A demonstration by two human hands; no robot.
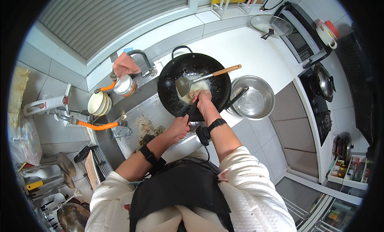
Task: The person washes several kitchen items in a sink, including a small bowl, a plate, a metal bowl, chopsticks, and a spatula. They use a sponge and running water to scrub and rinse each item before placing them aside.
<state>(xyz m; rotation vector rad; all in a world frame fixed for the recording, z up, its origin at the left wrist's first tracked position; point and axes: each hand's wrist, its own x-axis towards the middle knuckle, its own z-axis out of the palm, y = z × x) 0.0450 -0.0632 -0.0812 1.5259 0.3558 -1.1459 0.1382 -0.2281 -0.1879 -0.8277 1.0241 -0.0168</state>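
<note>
A black wok [168,79] stands by the sink, with cloudy pale liquid [205,83] in its bottom. Across it lies a spatula [183,85], its metal blade in the wok and its wooden handle over the far right rim. My right hand [203,96] reaches inside, fingers curled low over the liquid; what they hold is hidden. At the near rim, my left hand [180,127] is closed around a thin black object [193,109] that runs up towards my right fingers. I cannot tell what this object is. The wok's long black handle [237,97] points right, over a steel basin [264,97].
Food scraps [147,128] lie in the steel sink [132,112]. Left of the faucet [144,59] are a pink cloth [125,65], stacked bowls [99,104] and an orange hose [97,125]. A glass lid [270,24] rests on the white counter [240,46], near a microwave [300,34].
</note>
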